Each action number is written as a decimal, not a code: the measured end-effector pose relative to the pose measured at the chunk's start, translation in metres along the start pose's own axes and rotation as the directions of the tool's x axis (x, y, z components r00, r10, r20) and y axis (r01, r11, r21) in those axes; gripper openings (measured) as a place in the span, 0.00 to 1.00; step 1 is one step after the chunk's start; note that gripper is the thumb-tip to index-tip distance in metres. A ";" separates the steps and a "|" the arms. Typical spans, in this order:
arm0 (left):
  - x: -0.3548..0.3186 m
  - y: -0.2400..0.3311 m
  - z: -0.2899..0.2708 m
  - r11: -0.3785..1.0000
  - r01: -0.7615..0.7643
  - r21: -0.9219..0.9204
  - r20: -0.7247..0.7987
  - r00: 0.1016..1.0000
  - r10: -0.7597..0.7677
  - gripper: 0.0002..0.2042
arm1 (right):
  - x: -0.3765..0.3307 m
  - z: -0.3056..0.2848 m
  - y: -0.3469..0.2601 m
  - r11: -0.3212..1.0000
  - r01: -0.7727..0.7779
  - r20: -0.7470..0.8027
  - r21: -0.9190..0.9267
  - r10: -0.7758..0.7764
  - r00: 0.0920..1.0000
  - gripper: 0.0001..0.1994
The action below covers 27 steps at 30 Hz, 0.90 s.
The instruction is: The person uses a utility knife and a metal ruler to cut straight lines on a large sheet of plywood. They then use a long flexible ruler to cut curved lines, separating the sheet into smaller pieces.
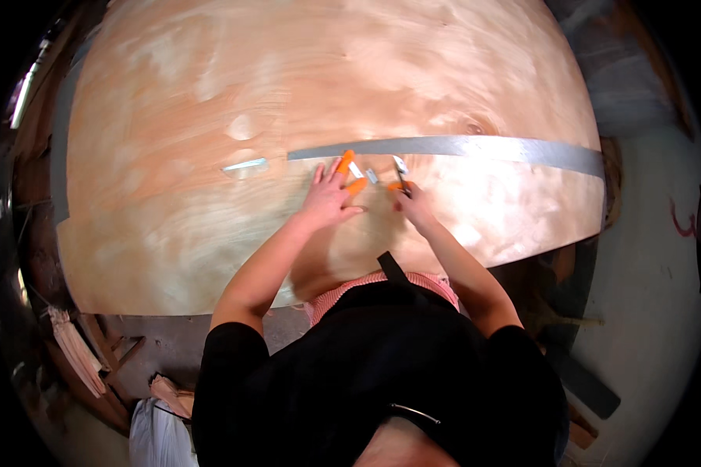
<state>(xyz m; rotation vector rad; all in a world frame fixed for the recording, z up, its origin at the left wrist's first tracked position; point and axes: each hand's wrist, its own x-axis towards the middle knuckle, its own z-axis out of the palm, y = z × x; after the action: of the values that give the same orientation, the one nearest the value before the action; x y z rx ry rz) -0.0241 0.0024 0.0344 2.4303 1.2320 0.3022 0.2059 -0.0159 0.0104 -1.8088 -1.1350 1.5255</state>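
Under both hands lies a large thin veneer sheet (210, 156), pale reddish wood, spread flat and reaching well beyond either hand on all sides. Judged by its look it is light, flexible and brittle along the grain; it is likely to crack if lifted by one corner, and is better pressed flat or lifted with support along two edges.

A long grey metal straightedge (475, 146) lies across the sheet just beyond the fingertips, running from above the left hand far out to the right. It appears stiff, smooth and liable to slide on the wood unless held down; its flat face is the place to press.

The left hand (329, 200) rests palm down on the veneer, fingers spread and open, with orange guards on at least two fingertips, one touching the near edge of the straightedge. It grips nothing.

The right hand (413, 204) is closed around a small cutting tool (401, 173) with an orange handle part and a thin bright blade pointing toward the straightedge. The blade seems sharp and slim; the handle is the only safe hold.

A small pale strip (245, 165) lies on the sheet to the left of the left hand, apart from it. Tiny pale scraps (371, 176) sit between the two hands.
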 end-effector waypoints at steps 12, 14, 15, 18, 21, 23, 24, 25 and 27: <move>-0.019 -0.132 -0.072 0.776 0.617 0.135 -0.484 0.724 -0.492 0.24 | -0.050 -0.043 0.053 0.977 0.208 -0.135 -0.040 -0.211 0.968 0.08; -0.043 -0.169 -0.071 0.674 0.698 0.242 -0.524 0.679 -0.515 0.24 | -0.061 -0.042 0.042 0.940 0.196 -0.112 -0.281 -0.234 0.966 0.09; -0.056 -0.182 -0.069 0.616 0.734 0.286 -0.538 0.655 -0.531 0.24 | -0.064 -0.039 0.039 0.848 0.293 -0.108 -0.441 -0.374 0.921 0.10; -0.076 -0.196 -0.065 0.607 0.714 0.349 -0.381 0.700 -0.604 0.22 | -0.074 -0.035 0.034 0.569 0.405 -0.021 -0.716 -0.598 0.801 0.15; -0.084 -0.198 -0.065 0.631 0.661 0.407 -0.483 0.741 -0.466 0.16 | -0.087 -0.025 0.021 0.545 0.432 0.053 -0.719 -0.577 0.815 0.17; -0.085 -0.193 -0.075 0.664 0.634 0.397 -0.461 0.763 -0.453 0.11 | -0.092 -0.022 0.021 0.498 0.469 0.089 -0.730 -0.611 0.787 0.17; -0.088 -0.192 -0.080 0.677 0.623 0.392 -0.450 0.772 -0.449 0.09 | -0.093 -0.021 0.024 0.579 0.434 0.087 -0.690 -0.529 0.844 0.18; -0.091 -0.192 -0.082 0.700 0.609 0.374 -0.494 0.769 -0.405 0.08 | -0.094 -0.020 0.028 0.545 0.433 0.094 -0.718 -0.540 0.836 0.19; -0.099 -0.190 -0.088 0.738 0.581 0.343 -0.581 0.749 -0.319 0.06 | -0.096 -0.018 0.032 0.472 0.434 0.117 -0.767 -0.563 0.818 0.19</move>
<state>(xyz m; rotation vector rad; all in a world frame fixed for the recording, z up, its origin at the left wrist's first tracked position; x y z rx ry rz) -0.2513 0.0457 0.0286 2.3865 2.3741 0.5165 0.2299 -0.1114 0.0395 -1.7359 -2.2340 0.5174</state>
